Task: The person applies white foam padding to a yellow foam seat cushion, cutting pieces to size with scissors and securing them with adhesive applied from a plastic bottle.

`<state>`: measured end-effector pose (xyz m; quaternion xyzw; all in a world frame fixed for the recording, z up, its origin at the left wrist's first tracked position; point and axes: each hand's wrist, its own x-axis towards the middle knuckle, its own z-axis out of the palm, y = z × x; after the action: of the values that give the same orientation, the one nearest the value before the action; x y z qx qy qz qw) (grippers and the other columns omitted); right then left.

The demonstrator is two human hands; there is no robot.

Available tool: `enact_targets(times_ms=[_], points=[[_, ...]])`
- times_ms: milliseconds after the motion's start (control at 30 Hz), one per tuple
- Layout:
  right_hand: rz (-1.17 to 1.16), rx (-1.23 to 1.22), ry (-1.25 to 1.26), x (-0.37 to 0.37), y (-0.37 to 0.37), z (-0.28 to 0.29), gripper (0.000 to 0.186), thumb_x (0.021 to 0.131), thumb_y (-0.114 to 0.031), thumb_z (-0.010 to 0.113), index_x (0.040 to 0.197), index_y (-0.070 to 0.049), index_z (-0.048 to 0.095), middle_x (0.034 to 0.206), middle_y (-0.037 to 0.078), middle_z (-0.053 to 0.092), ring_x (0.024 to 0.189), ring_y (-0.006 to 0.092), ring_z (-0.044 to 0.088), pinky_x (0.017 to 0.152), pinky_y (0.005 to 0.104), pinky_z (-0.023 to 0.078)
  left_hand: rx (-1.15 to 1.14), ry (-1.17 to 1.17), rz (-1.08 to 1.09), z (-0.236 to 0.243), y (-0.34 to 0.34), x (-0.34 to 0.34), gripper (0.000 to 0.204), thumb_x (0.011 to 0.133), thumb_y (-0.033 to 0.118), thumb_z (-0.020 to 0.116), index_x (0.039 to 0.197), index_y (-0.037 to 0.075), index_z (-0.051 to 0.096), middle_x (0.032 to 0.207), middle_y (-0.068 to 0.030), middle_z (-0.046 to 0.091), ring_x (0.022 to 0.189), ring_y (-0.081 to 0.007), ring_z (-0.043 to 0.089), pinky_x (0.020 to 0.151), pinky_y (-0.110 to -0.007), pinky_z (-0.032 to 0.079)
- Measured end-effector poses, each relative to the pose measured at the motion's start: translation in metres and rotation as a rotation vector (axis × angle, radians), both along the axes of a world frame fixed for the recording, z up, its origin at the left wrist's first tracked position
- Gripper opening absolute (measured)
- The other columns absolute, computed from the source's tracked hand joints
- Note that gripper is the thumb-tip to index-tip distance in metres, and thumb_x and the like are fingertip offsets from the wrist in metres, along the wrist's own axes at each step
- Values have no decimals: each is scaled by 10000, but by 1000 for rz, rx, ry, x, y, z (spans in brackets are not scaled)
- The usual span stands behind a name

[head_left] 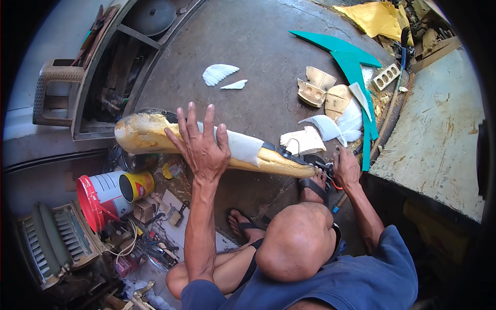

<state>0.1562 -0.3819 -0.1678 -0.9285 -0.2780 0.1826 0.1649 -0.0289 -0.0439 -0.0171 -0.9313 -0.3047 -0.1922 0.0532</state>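
Left hand (204, 150): fingers spread, laid across the foam seat (137, 135).
Seat place: under the left fingers, its narrow end near the right fingers.
White sheet (243, 147): on the seat, reaching rightward from the left fingers.
Right hand (347, 168): fingers curled beside a red-handled tool (337, 185); cannot tell whether they pinch it.
Green strip (356, 75): beyond the right fingers.

No legible text. Printed markings noted on two containers: the white bucket with a red rim (106, 194) (dark rows, too small to make out) and the yellow tub (144, 184) beside it, its marking likewise unreadable.
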Motion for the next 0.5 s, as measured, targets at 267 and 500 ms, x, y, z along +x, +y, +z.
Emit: enact_targets(times_ms=[267,500], points=[[64,41,-25,-59,-65,-22,596,869,-58,658,1433,-17,469,1314,235,511,1212,429,504,994,498,477,12,65,-175,5,-11,-21,623,870,656,659,1276,183,651,1300,-73,536,1370,-301,421,1167,-750,58],[73,44,63,-33,-61,-4,546,824,-51,667,1344,-16,503,1094,197,631,987,366,645,870,470,537,-170,99,-58,-8,-50,-4,613,888,594,673,1382,240,595,1567,-111,378,1543,-334,215,1140,-792,15]])
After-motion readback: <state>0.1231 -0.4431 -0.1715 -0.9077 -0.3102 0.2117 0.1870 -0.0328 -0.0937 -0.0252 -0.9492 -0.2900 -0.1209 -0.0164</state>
